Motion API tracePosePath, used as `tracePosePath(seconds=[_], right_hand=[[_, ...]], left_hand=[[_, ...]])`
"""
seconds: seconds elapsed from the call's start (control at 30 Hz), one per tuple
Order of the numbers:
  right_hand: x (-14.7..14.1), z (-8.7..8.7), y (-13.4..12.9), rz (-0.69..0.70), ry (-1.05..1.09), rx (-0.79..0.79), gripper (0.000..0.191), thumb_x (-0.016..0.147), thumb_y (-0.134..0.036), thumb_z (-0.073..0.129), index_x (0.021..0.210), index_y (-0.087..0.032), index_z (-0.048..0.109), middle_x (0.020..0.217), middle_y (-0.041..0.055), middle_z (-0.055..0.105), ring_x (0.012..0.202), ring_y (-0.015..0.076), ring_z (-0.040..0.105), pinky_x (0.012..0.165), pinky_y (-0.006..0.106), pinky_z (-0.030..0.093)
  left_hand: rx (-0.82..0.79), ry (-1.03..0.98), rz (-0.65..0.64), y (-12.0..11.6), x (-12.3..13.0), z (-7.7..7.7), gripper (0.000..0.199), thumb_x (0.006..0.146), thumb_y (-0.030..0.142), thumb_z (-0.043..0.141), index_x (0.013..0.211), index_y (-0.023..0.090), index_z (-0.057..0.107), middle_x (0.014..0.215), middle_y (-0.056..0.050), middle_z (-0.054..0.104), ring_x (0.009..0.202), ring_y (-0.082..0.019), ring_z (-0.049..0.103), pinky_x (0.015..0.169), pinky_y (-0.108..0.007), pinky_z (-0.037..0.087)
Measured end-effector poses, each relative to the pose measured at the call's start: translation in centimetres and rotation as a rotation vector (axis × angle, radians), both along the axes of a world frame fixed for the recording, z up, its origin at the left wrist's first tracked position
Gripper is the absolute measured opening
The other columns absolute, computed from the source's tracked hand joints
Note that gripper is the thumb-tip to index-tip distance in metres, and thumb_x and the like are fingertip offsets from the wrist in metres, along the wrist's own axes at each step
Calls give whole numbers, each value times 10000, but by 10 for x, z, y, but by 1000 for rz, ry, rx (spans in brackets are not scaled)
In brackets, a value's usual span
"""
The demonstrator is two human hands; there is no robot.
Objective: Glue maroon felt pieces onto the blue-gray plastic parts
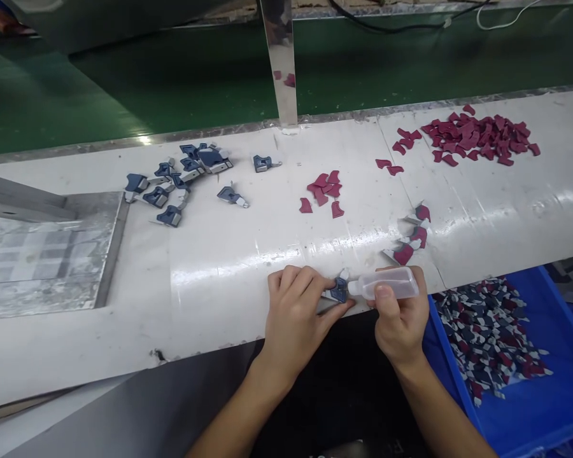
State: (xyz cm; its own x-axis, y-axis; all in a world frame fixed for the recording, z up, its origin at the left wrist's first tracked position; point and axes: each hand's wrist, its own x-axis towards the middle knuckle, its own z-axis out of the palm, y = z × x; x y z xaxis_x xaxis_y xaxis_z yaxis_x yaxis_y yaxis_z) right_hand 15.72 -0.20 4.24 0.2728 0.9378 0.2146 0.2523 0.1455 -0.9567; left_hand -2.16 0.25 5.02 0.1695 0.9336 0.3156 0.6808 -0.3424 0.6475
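My left hand (296,312) pinches a small blue and white piece (338,291) at the near edge of the white table (210,273). My right hand (397,318) grips a small clear squeeze bottle (390,284), lying sideways, with its nozzle touching the blue piece. Just behind the bottle lie a few maroon and white pieces (410,236). A small group of maroon pieces (325,191) sits mid-table, and a large heap of maroon pieces (477,137) lies at the far right. Several blue and white pieces (181,181) are spread at the far left.
A blue bin (544,407) at my lower right holds many mixed blue, maroon and white pieces (489,334). A metal plate (42,254) is set into the table at left. A shiny metal post (281,60) rises behind the table, with a green surface (172,76) beyond.
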Motion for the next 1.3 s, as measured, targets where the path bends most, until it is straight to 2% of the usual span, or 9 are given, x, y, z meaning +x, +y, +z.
tracePosePath(seconds=[0.37,0.67,1.0,1.3], right_hand=[[5,3,-4,14,-88,27,181,1059,-407,701,1024,-235,657,784,-24,623,614,142,590,577,288,509],[16,14,-5,-2,-229,79,213,1038,-402,725,949,-239,621,772,-25,615,623,145,583,534,268,469],[11,6,7,-97,-253,105,268,1033,-447,727,946,-251,565,763,-28,532,606,148,519,501,270,443],[3,2,12,-79,-247,154,236,1036,-455,718,1023,-247,607,830,-3,587,649,167,570,520,296,459]], left_hand=[[26,13,1,0,1,-1,269,938,389,897,1035,228,704,922,23,736,924,-197,600,883,-403,378],[38,28,-5,0,0,-2,294,899,352,939,1039,230,710,923,21,734,935,-204,607,879,-400,373],[39,40,4,0,1,-2,295,919,414,916,1038,241,709,911,21,731,920,-202,605,882,-407,381],[25,22,4,0,1,-2,310,891,379,948,1032,244,708,908,25,733,910,-200,604,885,-410,385]])
